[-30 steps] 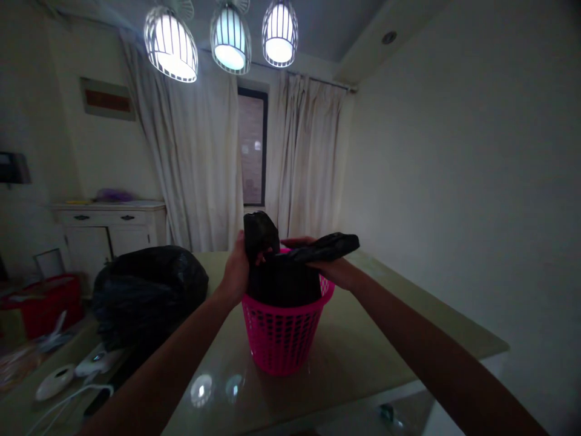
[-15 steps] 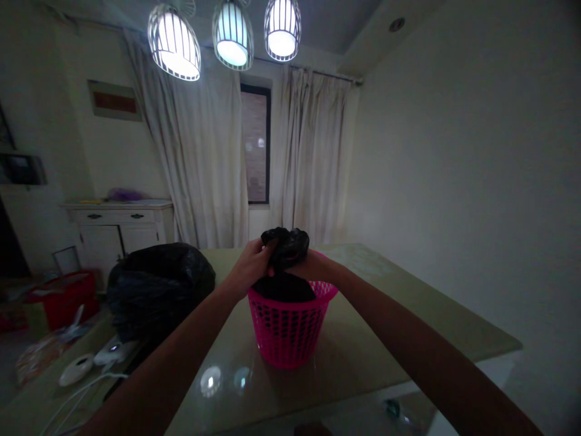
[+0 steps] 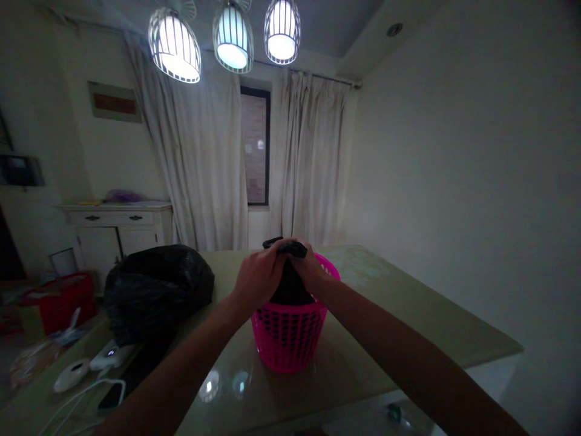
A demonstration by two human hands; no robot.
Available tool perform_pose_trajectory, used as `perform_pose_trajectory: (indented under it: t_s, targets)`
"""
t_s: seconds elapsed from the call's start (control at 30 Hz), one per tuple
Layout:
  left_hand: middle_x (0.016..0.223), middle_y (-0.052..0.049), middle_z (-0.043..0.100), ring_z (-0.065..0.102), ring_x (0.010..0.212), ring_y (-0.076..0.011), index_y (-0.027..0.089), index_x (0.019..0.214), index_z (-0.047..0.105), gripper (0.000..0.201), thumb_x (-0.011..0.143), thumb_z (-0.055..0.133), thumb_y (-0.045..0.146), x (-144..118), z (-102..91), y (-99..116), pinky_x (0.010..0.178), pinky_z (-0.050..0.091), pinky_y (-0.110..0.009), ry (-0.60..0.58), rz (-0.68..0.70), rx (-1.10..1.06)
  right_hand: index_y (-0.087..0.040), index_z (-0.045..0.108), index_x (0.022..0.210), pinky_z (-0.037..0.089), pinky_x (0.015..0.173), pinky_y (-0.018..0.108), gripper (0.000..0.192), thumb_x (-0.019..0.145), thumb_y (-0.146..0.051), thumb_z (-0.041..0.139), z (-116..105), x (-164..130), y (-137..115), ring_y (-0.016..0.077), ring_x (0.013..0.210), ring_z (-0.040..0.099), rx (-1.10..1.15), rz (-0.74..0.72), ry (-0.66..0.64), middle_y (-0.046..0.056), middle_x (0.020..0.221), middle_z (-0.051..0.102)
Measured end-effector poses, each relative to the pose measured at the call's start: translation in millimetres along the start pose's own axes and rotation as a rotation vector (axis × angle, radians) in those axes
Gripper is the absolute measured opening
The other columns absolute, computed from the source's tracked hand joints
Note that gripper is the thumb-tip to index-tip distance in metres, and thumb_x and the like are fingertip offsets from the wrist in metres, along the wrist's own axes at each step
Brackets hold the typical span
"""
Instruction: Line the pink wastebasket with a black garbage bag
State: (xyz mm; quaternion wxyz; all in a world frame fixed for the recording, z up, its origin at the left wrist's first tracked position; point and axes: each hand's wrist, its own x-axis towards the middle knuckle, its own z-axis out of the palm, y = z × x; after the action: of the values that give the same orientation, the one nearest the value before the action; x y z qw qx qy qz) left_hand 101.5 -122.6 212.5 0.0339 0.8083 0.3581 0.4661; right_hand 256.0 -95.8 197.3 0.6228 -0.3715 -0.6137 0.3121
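Left hand (image 3: 259,280): grip closed on the gathered neck of the black bag (image 3: 290,284).
Right hand (image 3: 312,270): grip closed on the same neck, touching the left.
Black bag: inside the pink basket (image 3: 290,336), mid-worktop (image 3: 399,315).
Full black sack (image 3: 157,290): at 9 o'clock from the basket.

Legible text, labels, brands, numbers, signs: none. The wall plaque (image 3: 114,102) left of the curtains shows a reddish band, too dim and small to read any lettering. The white devices (image 3: 72,374) at the table's near left edge show a small lit spot but no readable marking. The pink basket (image 3: 290,333) and the black bag (image 3: 158,290) beside it carry no visible print.
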Motion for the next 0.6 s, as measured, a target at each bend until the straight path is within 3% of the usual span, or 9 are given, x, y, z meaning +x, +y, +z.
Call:
perform_pose_trajectory:
  t_s: [0.13,0.27,0.33,0.4,0.5,0.6]
  targets:
    - [0.073,-0.002,0.074,0.065,0.054,-0.0183,0.020,0.130,0.073,0.042,0.106,0.047,0.043,5,-1.3,-9,0.055,0.047,-0.027,-0.109,-0.142,-0.439,-0.018,0.069,0.087,0.053,0.065,0.031,0.021,0.072,-0.032,0.062,-3,2,-14,0.0209,0.072,0.065,-0.089,0.035,-0.168,0.005,0.081,0.072]
    - [0.073,-0.004,0.075,0.056,0.049,-0.0152,0.014,0.119,0.072,0.055,0.096,0.062,0.062,11,-0.5,-13,0.045,0.043,-0.026,-0.253,-0.263,-0.736,-0.019,0.067,0.091,0.048,0.068,0.029,0.026,0.065,-0.020,0.067,-9,8,-21,0.0195,0.075,0.064,-0.355,-0.005,0.066,0.002,0.079,0.070]
    - [0.074,-0.005,0.075,0.056,0.051,-0.0144,0.013,0.116,0.072,0.057,0.091,0.067,0.064,13,-0.2,-13,0.048,0.045,-0.026,-0.263,-0.285,-0.796,-0.019,0.068,0.088,0.049,0.074,0.029,0.020,0.069,-0.021,0.068,-12,9,-18,0.0202,0.082,0.065,-0.410,-0.068,0.102,0.002,0.081,0.070]
    - [0.072,-0.004,0.073,0.055,0.052,-0.0139,0.013,0.115,0.072,0.058,0.090,0.068,0.065,14,0.3,-13,0.049,0.045,-0.025,-0.224,-0.300,-0.813,-0.018,0.070,0.086,0.050,0.077,0.031,0.015,0.080,-0.030,0.065,-15,6,-15,0.0206,0.083,0.065,-0.318,-0.078,-0.005,0.003,0.080,0.070]
    - [0.073,-0.003,0.072,0.058,0.054,-0.0155,0.012,0.116,0.072,0.061,0.089,0.067,0.066,16,1.8,-17,0.050,0.045,-0.026,-0.147,-0.308,-0.793,-0.017,0.075,0.093,0.054,0.081,0.034,0.033,0.094,-0.046,0.059,-20,-3,-16,0.0207,0.082,0.067,-0.080,0.036,-0.225,0.004,0.084,0.073]
    - [0.089,-0.007,0.077,0.071,0.077,-0.0225,0.014,0.112,0.075,0.054,0.090,0.066,0.062,18,2.9,-24,0.067,0.056,-0.031,-0.107,-0.268,-0.754,-0.018,0.077,0.110,0.055,0.093,0.037,0.037,0.092,-0.049,0.072,-27,-9,-18,0.0232,0.098,0.070,-0.012,0.099,-0.459,0.006,0.104,0.078]
